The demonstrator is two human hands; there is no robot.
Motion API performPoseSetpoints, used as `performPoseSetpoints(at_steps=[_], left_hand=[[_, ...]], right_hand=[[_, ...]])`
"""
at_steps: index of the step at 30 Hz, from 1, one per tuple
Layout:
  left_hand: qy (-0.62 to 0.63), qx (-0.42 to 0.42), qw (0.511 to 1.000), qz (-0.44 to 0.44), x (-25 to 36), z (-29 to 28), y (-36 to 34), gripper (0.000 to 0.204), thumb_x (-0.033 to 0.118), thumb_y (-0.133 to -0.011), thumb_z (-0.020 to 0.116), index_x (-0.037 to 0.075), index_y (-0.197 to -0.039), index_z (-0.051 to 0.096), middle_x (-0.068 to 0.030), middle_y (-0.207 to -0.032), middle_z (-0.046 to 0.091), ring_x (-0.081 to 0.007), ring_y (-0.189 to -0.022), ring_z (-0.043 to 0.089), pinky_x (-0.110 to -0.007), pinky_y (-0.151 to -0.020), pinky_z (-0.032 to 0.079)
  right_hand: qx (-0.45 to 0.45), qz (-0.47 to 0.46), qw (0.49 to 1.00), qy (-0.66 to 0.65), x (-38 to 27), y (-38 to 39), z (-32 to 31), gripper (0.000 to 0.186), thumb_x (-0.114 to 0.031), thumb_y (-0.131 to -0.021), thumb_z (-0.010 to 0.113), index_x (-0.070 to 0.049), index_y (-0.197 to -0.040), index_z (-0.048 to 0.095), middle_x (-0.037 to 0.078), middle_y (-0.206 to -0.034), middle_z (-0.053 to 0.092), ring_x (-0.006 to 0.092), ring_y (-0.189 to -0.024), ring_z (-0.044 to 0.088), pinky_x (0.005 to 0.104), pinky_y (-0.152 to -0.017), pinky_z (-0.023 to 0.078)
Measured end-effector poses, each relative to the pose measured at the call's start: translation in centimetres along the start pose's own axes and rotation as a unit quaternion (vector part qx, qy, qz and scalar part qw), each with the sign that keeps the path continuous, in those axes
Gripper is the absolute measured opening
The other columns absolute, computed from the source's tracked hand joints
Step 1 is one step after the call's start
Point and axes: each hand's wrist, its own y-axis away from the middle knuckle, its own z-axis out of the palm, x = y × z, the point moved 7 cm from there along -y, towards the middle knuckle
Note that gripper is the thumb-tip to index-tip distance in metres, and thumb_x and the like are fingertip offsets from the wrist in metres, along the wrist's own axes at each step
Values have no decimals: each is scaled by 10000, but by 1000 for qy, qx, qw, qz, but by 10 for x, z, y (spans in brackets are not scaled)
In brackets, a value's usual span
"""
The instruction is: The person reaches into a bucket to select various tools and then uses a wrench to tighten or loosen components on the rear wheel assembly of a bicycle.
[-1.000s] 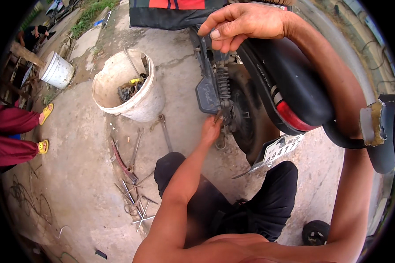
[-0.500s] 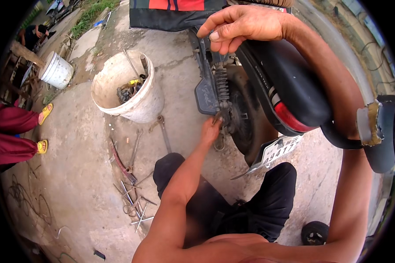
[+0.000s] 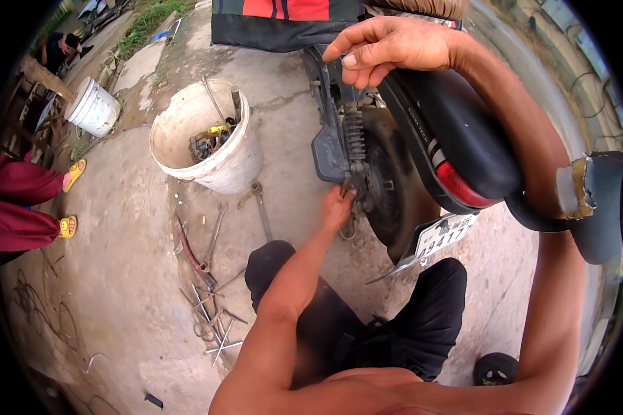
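My left hand [image 3: 336,208] is closed at the rear wheel's hub, just below the coil-spring shock absorber [image 3: 354,131]. A small dark part shows at its fingertips, but I cannot make out what it grips. Above the scooter's black seat [image 3: 467,128] hangs my right hand [image 3: 399,48], loosely bent with its fingers apart and nothing in it. The right forearm lies across the seat beside the backrest [image 3: 597,207]. To the right of my left hand is the rear wheel [image 3: 387,187], partly covered by its mudguard, with a red tail light [image 3: 462,185] above it.
A white bucket [image 3: 239,162] of tools and parts stands left of the scooter. Wrenches [image 3: 216,232] and several other hand tools [image 3: 218,332] lie on the concrete by my left knee. At far left stands a person in maroon trousers [image 3: 24,207]. A small wheel [image 3: 495,369] lies at lower right.
The whole view has shifted slightly. My left hand stays at the hub with a small turn of the wrist; my right hand keeps its bent pose above the seat.
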Motion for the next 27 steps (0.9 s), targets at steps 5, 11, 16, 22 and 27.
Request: performPoseSetpoints(at_steps=[5, 11, 16, 22, 27], left_hand=[[2, -27, 1000, 15, -7, -2, 11, 329, 278, -930, 665, -4, -1099, 665, -275, -919, 678, -445, -878, 670, -501, -755, 501], [-207, -49, 977, -1, -1, -36, 31, 307, 148, -897, 573, 76, -1179, 669, -227, -1031, 723, -496, -975, 660, -568, -831, 513], [-268, -12, 961, 61, -5, -25, 25, 223, 144, -906, 569, 61, -1097, 647, -259, -1012, 693, -472, -963, 665, -568, -793, 515], [-256, 11, 961, 108, -5, 2, 10, 150, 124, -876, 584, 34, -990, 623, -273, -1013, 696, -476, -935, 667, -577, -769, 523], [-312, -71, 947, -12, -34, -41, 5, 217, 163, -903, 595, 49, -1074, 666, -260, -1020, 714, -486, -994, 662, -563, -837, 524]], right_hand=[[4, -26, 1000, 10, 2, 2, -3, 507, -324, -1001, 627, -5, -1394, 592, 97, -1110, 726, 182, -1036, 709, 300, -935, 568], [-4, -12, 1000, -8, 3, -1, -2, 494, -318, -998, 674, -21, -1386, 601, 41, -1065, 711, 139, -985, 692, 279, -887, 569], [-88, 1, 992, -85, 5, -5, -2, 531, -227, -1039, 627, 33, -1473, 465, 133, -1181, 697, 220, -1086, 688, 333, -959, 567], [-81, 28, 993, -86, 4, 0, -7, 520, -224, -1040, 628, 32, -1465, 473, 122, -1199, 690, 216, -1093, 683, 338, -967, 564], [-16, -30, 999, -28, 2, -22, 6, 467, -293, -1021, 652, -16, -1394, 595, 52, -1060, 722, 131, -983, 702, 265, -882, 575]])
